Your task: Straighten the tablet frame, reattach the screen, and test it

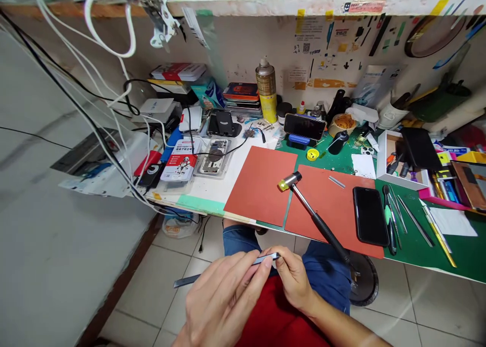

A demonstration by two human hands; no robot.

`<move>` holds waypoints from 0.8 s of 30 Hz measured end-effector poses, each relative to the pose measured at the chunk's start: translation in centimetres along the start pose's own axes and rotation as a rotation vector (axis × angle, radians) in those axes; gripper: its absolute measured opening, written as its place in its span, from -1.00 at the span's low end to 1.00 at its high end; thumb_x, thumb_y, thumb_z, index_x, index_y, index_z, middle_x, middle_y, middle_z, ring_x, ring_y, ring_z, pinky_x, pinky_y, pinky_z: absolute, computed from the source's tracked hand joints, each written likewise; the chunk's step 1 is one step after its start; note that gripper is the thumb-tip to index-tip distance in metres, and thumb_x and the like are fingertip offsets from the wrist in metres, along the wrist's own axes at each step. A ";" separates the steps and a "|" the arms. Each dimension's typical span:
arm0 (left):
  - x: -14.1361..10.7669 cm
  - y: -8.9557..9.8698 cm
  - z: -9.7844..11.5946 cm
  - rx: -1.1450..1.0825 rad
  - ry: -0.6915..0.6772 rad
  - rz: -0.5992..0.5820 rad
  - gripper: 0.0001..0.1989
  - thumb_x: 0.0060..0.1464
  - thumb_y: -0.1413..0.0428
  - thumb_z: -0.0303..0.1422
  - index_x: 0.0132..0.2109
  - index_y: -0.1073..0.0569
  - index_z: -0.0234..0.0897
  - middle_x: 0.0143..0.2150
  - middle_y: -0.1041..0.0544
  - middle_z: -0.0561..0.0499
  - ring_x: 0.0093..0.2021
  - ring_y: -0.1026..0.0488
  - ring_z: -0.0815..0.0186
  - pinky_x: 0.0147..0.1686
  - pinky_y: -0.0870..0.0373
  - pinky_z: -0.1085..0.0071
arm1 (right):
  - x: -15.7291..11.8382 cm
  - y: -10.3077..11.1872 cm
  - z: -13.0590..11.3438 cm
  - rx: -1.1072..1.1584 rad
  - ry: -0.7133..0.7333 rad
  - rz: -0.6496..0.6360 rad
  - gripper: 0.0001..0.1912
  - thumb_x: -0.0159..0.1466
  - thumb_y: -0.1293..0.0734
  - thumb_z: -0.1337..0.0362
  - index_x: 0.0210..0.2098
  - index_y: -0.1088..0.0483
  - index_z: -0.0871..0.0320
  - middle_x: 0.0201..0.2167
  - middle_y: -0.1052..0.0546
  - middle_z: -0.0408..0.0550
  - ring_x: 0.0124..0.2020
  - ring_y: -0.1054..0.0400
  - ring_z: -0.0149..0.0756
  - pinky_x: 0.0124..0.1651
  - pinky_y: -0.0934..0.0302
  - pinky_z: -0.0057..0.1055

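One slim, straight strip [187, 281], dark grey at its outer end and glossy blue-grey by the fingertips, lies above the lap, its middle hidden. The fingers of the left hand [228, 296] are closed around it; the right hand [294, 276] pinches its other end. Beyond, smooth, matte rust-coloured mats [261, 180] lie on the workbench [201, 185], bearing a hammer [307, 205] with a shiny metal shaft, black grip and yellow-tipped head, plus a glossy black phone [370, 215]. Slender metal tools [413, 218] lie to its right. Farther back, a white open box [383, 157] holds tools with dark and orange handles, a clear plastic case [226, 167] holds phone parts, and a pink tray [448, 201] holds pens. A yellow spray can [269, 101] stands by the wall.
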State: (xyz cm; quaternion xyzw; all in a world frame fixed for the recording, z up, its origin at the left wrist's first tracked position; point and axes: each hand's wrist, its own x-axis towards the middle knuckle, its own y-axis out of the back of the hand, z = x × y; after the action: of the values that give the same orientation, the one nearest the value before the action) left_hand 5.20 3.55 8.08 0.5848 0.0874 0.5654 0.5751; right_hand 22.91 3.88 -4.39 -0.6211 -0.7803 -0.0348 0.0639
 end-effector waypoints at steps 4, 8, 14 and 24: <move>0.7 0.3 -0.1 -0.009 0.060 0.078 -0.62 0.27 -0.17 -0.70 0.00 -0.69 -0.14 -0.18 -0.71 -0.03 -0.20 -0.67 0.33 -0.18 -0.58 0.46 | 0.0 0.8 -1.4 -0.053 0.055 0.018 -0.67 0.60 -0.15 0.21 -0.06 -0.56 0.05 -0.24 -0.65 0.00 -0.24 -0.53 -0.20 -0.15 -0.40 -0.30; -0.3 0.0 -0.5 -0.105 0.124 0.172 -0.43 0.20 -0.12 -0.83 0.09 -0.67 -0.10 -0.14 -0.65 -0.02 -0.17 -0.62 0.32 -0.21 -0.58 0.40 | 0.0 1.4 -3.0 -0.203 0.155 0.044 -0.71 0.54 -0.19 0.41 0.00 -0.54 0.06 -0.29 -0.63 -0.03 -0.31 -0.48 -0.22 -0.21 -0.36 -0.29; -2.8 -0.9 -1.4 -0.241 0.197 0.265 -0.30 0.18 -0.10 -0.85 0.24 -0.61 -0.06 -0.09 -0.63 -0.04 -0.13 -0.62 0.27 -0.22 -0.61 0.33 | 0.0 1.7 -5.6 -0.508 0.327 0.032 -0.64 0.45 -0.21 0.58 0.10 -0.46 0.13 -0.37 -0.60 -0.06 -0.41 -0.46 -0.24 -0.30 -0.38 -0.30; -3.5 -1.4 -1.6 -0.289 0.284 0.361 -0.37 0.16 -0.16 -0.82 0.17 -0.65 -0.07 -0.13 -0.67 0.00 -0.20 -0.65 0.34 -0.27 -0.61 0.45 | -0.1 2.0 -7.8 -0.734 0.408 -0.007 -0.67 0.47 -0.22 0.53 0.14 -0.46 0.23 -0.41 -0.55 -0.03 -0.45 -0.41 -0.21 -0.34 -0.31 -0.29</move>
State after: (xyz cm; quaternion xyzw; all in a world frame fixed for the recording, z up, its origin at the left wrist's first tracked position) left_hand 3.55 2.27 4.54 0.4174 -0.0201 0.7418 0.5245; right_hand 25.36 3.18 3.23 -0.5804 -0.6895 -0.4332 -0.0085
